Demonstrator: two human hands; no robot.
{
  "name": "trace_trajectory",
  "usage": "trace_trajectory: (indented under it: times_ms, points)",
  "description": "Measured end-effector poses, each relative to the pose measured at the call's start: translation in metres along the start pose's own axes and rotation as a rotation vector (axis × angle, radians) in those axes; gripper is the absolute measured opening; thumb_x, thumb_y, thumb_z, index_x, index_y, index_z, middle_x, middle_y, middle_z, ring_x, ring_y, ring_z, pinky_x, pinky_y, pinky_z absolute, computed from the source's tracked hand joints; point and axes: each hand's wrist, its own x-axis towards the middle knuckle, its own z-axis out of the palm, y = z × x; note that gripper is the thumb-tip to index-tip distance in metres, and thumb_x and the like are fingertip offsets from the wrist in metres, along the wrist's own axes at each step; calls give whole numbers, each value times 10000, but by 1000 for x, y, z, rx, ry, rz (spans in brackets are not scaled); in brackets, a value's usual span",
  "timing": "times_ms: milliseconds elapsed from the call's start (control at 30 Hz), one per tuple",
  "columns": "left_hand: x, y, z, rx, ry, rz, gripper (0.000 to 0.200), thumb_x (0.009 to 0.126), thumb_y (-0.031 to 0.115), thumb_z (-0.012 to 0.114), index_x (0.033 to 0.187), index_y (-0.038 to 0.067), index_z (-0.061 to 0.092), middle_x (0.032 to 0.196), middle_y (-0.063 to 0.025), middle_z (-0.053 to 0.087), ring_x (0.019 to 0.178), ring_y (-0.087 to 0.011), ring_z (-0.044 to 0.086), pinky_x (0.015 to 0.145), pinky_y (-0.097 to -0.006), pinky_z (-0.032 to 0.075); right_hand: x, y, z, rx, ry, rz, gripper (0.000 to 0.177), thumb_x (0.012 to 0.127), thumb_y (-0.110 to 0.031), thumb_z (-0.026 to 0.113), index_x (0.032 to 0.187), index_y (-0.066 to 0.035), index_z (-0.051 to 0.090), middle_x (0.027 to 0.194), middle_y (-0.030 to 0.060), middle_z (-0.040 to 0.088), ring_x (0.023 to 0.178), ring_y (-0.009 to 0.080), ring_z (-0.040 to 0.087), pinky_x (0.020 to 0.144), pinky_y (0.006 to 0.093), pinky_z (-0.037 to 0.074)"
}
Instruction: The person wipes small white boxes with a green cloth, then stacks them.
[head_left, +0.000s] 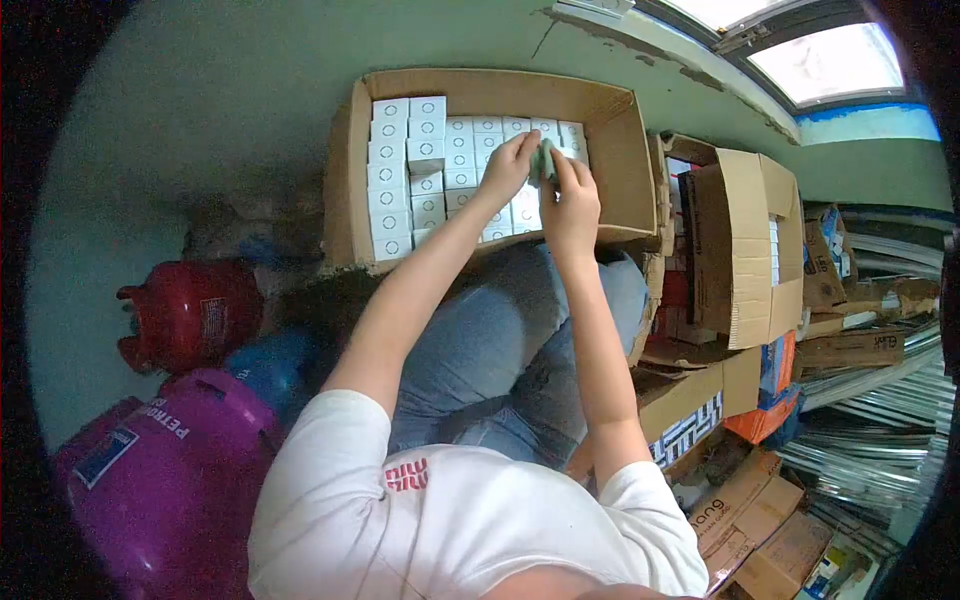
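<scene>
Over the right part of an open cardboard carton [345, 180], my two hands are close together. My left hand [512, 165] has its fingers pinched at a small grey-green object [543, 160]. From the other side my right hand [572, 205] grips the same object with bent fingers. Its kind is too small and too covered by the fingers to tell. Rows of small white boxes [389, 175], each marked with a dark circle, fill the carton below. The left columns stand higher than those under my hands. Some boxes are hidden behind my hands and forearms.
Red [200, 310], blue [275, 365] and purple [180, 480] gas cylinders stand at my left. To my right are more open cartons [750, 250], flattened boxes [740, 520] and bundles of clear strips [880, 400]. A green wall [250, 90] rises behind the carton.
</scene>
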Motion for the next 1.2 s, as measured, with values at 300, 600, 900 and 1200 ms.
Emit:
trace_trajectory:
  times_ms: [300, 600, 900, 1200]
  points:
    - [-4, 2, -11, -33, -104, -124, 450, 986, 416, 405, 985, 5, 587, 795, -16, 572, 759, -95, 490, 710, -254, 425, -4, -11, 11, -67, 43, -30, 416, 742, 23, 590, 1149, -64, 595, 959, 182, 619, 875, 350, 610, 769, 413, 499]
    - [-8, 14, -8, 94, 29, -6, 419, 984, 371, 416, 865, -7, 550, 686, -119, 545, 643, -204, 504, 627, -334, 426, 5, -6, -4, -107, -44, 18, 308, 743, 8, 568, 1041, -31, 633, 921, 192, 621, 822, 366, 610, 720, 428, 499]
    - [-11, 17, -5, 155, 110, 18, 429, 980, 373, 411, 804, 0, 527, 641, -177, 534, 600, -317, 529, 593, -400, 425, 11, 25, 0, -65, 63, 97, 373, 742, 17, 587, 1102, -65, 640, 1023, 172, 633, 924, 345, 614, 809, 405, 493]
    - [-6, 2, -5, 266, -58, -16, 444, 906, 441, 565, 875, 0, 588, 677, -57, 544, 610, -94, 472, 533, -278, 391, 5, 11, -1, 36, 28, 83, 401, 745, 22, 588, 1141, -37, 610, 1046, 182, 624, 957, 355, 605, 833, 394, 489]
